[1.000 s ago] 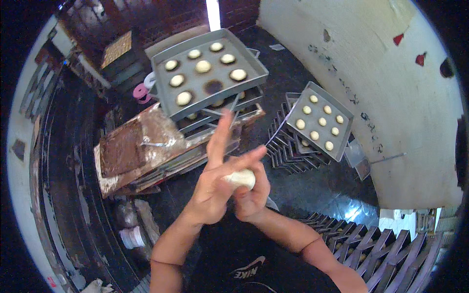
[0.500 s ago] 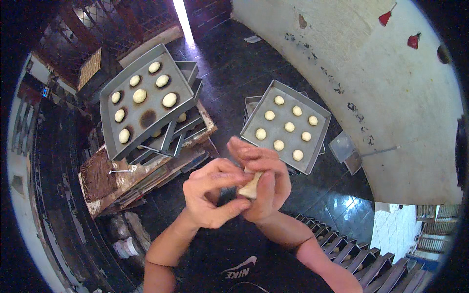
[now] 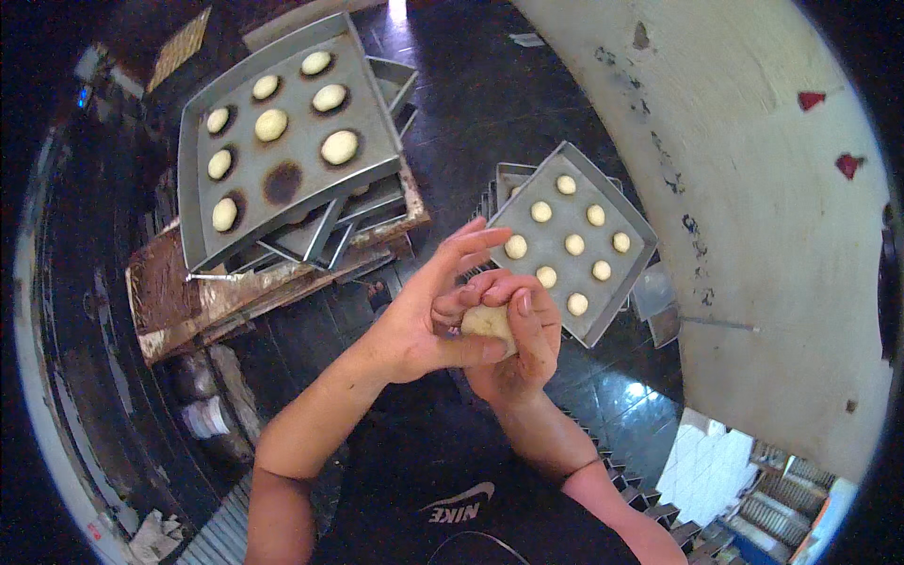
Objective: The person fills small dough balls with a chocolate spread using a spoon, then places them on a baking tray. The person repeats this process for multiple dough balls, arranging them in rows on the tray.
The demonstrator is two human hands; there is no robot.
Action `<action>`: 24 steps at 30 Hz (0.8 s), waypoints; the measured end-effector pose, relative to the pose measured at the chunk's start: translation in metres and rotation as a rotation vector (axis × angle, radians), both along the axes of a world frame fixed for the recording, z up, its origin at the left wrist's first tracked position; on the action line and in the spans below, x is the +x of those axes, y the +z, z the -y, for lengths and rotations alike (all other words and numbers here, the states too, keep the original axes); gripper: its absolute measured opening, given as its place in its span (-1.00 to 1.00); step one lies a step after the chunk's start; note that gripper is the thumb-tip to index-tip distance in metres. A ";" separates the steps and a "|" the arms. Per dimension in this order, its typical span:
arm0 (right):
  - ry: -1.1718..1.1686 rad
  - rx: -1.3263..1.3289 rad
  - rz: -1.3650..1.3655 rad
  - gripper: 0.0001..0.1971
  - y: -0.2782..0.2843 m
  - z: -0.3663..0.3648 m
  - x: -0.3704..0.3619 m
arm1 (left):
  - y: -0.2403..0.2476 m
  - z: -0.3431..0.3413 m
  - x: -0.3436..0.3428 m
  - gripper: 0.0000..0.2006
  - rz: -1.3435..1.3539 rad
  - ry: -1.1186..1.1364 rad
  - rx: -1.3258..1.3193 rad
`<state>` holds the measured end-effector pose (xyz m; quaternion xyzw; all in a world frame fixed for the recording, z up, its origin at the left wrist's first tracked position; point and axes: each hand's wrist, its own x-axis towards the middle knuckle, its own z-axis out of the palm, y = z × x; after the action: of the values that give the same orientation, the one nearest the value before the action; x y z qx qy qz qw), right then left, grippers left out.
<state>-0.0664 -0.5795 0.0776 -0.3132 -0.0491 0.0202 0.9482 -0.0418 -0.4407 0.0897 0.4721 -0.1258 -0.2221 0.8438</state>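
Observation:
A pale piece of dough (image 3: 488, 323) sits between my two hands above my lap. My right hand (image 3: 530, 347) is curled around it, fingers folded over the far side and thumb along its right. From the left, my left hand (image 3: 414, 315) presses its thumb across the near face of the dough. Some left fingers stretch out past the right hand; the others are partly hidden behind the dough. Beyond my hands to the right, a square metal tray (image 3: 626, 218) carries several round dough balls (image 3: 574, 245) in rows.
At the left, a larger metal tray (image 3: 235, 193) with several dough balls and dark scorched spots tops a stack of trays on a worn wooden table (image 3: 155, 282). A stained pale wall (image 3: 744, 188) curves along the right. Metal racking (image 3: 650, 508) stands at lower right.
My view has shifted, so the trays sit differently in the picture. The left hand's fingers have straightened outward, its thumb now lies over the dough, and more of the dough shows.

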 end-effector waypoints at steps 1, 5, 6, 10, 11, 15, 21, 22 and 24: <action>0.033 -0.023 0.006 -0.71 -0.008 -0.010 0.008 | -0.004 -0.008 0.002 0.00 -0.124 0.001 -0.023; 0.151 -0.093 -0.062 -0.69 -0.028 -0.059 0.042 | -0.040 -0.055 0.017 -0.23 -0.337 0.144 -0.297; 0.182 -0.117 -0.094 -0.67 -0.035 -0.069 0.051 | -0.053 -0.068 0.020 -0.32 -0.354 0.203 -0.275; 0.267 -0.510 -0.171 -0.73 -0.032 -0.147 0.099 | -0.075 -0.140 0.020 -0.41 0.090 0.917 0.419; 0.315 -0.782 0.079 -0.70 -0.031 -0.168 0.122 | -0.076 -0.168 0.021 -0.44 0.152 1.012 0.509; 0.576 -1.438 0.859 -0.56 -0.061 -0.246 0.213 | -0.081 -0.257 0.036 -0.55 0.189 1.217 0.714; 0.861 -1.670 1.570 -0.23 -0.081 -0.295 0.247 | -0.089 -0.304 0.047 -0.62 0.184 1.078 0.917; 0.911 -1.630 1.466 -0.23 -0.071 -0.298 0.249 | -0.088 -0.310 0.046 -0.66 0.290 1.072 0.947; 0.944 -1.370 1.053 -0.26 -0.070 -0.294 0.262 | -0.088 -0.317 0.042 -0.58 0.238 1.057 0.827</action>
<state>0.1958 -0.2854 0.0076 -0.7121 -0.5629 0.2790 0.3132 0.0007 -0.1237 0.0021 0.7751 0.1251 0.2435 0.5694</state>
